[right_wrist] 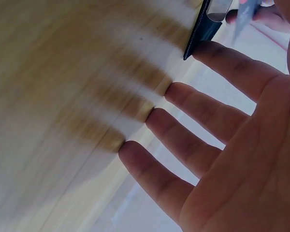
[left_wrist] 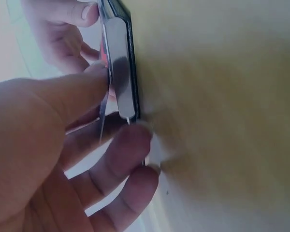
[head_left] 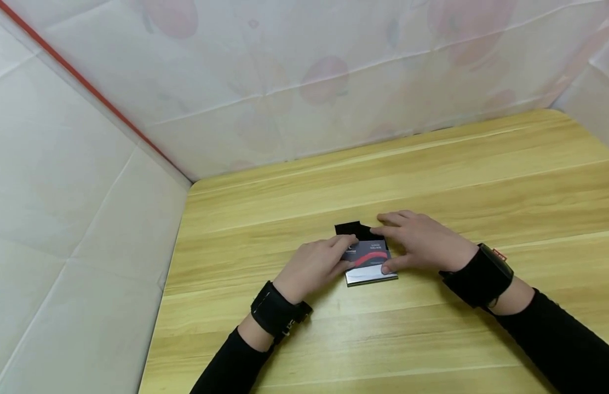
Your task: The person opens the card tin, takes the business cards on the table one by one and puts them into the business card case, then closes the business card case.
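Observation:
A card case lies unfolded on the table, its silver tray (head_left: 371,277) towards me and its black cover (head_left: 348,229) behind. Over the tray sits a grey card (head_left: 372,253) with a pink curve. My left hand (head_left: 311,266) pinches the card at its left side, thumb at the lower edge and index finger near the top. In the left wrist view the card (left_wrist: 103,118) stands slightly tilted off the metal tray (left_wrist: 125,92). My right hand (head_left: 423,241) spreads straight fingers; its index fingertip touches the black cover (right_wrist: 204,35), its thumb is at the tray's right side.
The wood-grain table (head_left: 432,169) stretches around the case. A pale patterned sheet (head_left: 285,120) hangs along the back edge, and a white sheet (head_left: 87,219) stands at the left. Black wrist bands (head_left: 277,312) are on both arms.

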`<state>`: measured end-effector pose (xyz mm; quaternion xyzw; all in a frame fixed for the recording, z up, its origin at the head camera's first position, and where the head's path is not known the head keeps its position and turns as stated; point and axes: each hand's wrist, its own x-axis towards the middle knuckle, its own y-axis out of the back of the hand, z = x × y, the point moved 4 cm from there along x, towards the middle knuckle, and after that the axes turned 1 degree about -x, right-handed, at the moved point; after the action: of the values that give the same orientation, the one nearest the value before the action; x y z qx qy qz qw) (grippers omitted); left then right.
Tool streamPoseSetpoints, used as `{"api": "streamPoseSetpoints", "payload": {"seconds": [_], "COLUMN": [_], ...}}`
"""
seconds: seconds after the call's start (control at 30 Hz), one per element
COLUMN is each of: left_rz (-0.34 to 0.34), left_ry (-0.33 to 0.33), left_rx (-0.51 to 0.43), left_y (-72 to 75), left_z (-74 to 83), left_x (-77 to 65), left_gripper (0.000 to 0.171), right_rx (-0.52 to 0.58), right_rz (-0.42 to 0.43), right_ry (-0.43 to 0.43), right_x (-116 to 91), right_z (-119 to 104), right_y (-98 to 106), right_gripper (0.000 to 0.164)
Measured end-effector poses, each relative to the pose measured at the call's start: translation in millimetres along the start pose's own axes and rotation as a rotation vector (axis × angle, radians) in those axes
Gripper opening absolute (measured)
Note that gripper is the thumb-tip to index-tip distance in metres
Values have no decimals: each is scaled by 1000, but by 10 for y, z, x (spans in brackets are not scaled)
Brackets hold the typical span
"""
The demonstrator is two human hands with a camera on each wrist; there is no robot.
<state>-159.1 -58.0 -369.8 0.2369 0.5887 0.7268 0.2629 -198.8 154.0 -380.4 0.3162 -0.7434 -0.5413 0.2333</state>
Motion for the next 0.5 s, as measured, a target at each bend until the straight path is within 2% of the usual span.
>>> {"api": "streamPoseSetpoints", "payload": {"seconds": [0.2,0.37,0.5], "left_rz": [11,-33,-45], "left_ry": [-35,-72,-64], "left_rx": [14,18,34], "left_y": [3,-7,-12], "left_z": [21,28,18], "left_x": [22,22,20], "left_gripper": [50,42,38], "right_rx": [-23,-15,-13], "right_rz": [10,13,17], "right_ry": [10,14,21], "right_x": [-5,-13,-8], "right_z": [3,2,-6], "right_y": [17,15,16], "right_gripper": [84,84,84]}}
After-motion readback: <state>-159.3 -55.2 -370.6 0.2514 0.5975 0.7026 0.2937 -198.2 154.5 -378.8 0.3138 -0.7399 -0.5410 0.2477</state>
